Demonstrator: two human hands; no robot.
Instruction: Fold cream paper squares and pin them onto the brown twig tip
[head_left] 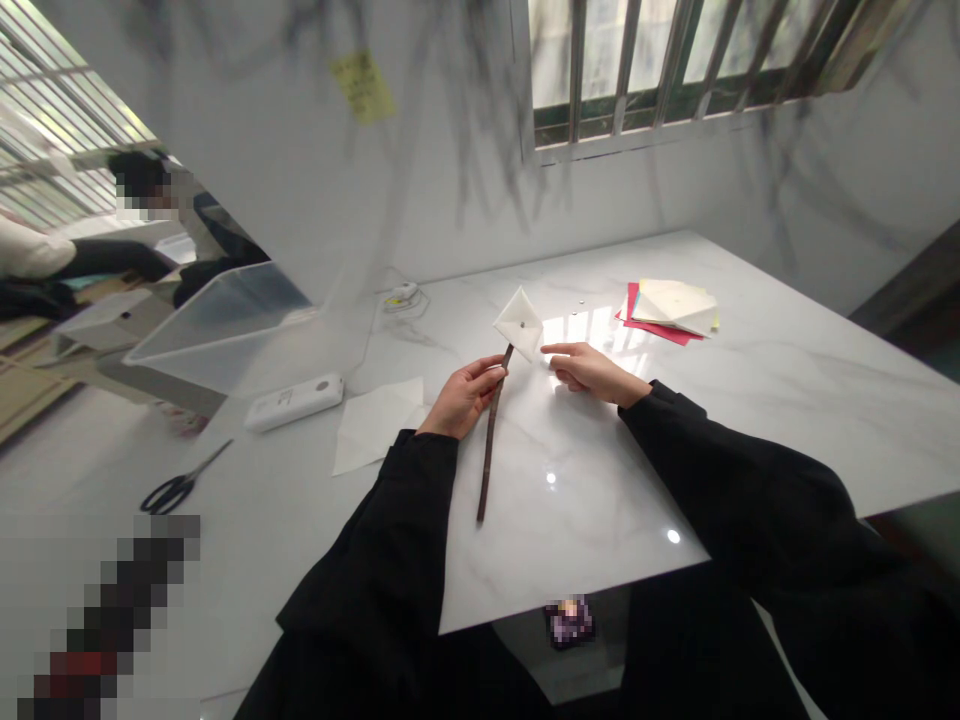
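Observation:
My left hand [466,398] is closed around the upper part of a thin dark brown stick [490,440], which slants down toward the table's front edge. At the stick's top sits a folded cream paper pinwheel [517,318] with a small pin head at its centre. My right hand [589,370] is just right of the pinwheel, index finger stretched toward its lower right edge and the other fingers bent. Whether that fingertip touches the paper I cannot tell. Nothing shows in the right hand.
Cream paper sheets [375,425] lie left of my left arm, near a white oblong device [295,403] and black scissors [184,482]. Stacked coloured paper [671,308] lies at the right. A clear plastic bin [225,325] stands at the left; another person [217,225] sits beyond it.

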